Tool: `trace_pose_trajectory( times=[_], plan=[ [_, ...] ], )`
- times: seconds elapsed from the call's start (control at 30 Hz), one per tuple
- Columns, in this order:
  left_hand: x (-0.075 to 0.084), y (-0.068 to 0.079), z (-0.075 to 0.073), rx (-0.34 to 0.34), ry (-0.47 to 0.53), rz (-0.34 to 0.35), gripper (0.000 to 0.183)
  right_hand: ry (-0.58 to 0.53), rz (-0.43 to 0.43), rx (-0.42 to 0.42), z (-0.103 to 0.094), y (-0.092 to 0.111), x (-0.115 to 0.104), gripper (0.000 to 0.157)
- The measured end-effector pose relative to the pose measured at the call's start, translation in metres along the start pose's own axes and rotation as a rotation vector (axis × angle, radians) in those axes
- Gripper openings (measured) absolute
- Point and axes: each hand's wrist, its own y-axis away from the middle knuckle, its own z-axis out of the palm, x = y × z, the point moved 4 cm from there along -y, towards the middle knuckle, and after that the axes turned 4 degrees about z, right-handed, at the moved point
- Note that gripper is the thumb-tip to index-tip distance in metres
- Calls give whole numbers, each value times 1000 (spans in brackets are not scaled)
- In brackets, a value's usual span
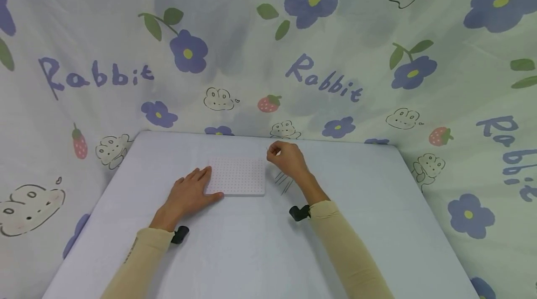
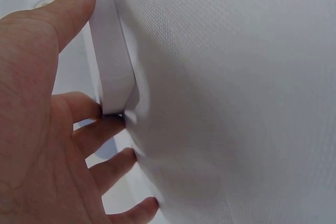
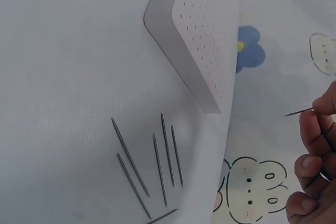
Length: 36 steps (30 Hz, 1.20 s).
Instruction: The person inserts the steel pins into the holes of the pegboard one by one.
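Note:
A white pegboard (image 1: 237,176) with rows of tiny holes lies flat on the white table. My left hand (image 1: 189,191) is spread at its front left corner. In the left wrist view, the thumb lies against the board's side (image 2: 113,51) and a finger touches its corner. Beyond the board's right edge, my right hand (image 1: 289,161) is raised above the table. Between thumb and index finger it pinches a thin dark metal pin (image 3: 298,112), whose pointed end sticks out. Several similar loose pins (image 3: 169,153) lie on the table near the board's right side.
The table (image 1: 251,252) has a white cloth top. Behind it hangs a curtain (image 1: 235,56) printed with flowers, rabbits and strawberries. A small black camera (image 1: 299,213) sits on the right wrist, and another black camera (image 1: 180,234) on the left.

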Motion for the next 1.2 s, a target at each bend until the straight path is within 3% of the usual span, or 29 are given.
trace_pose_trajectory(
  times=[1.2],
  plan=[
    [1,1,3,14,-11,-9,99,-5,-59,-56,42,-9,-23,6]
  ],
)
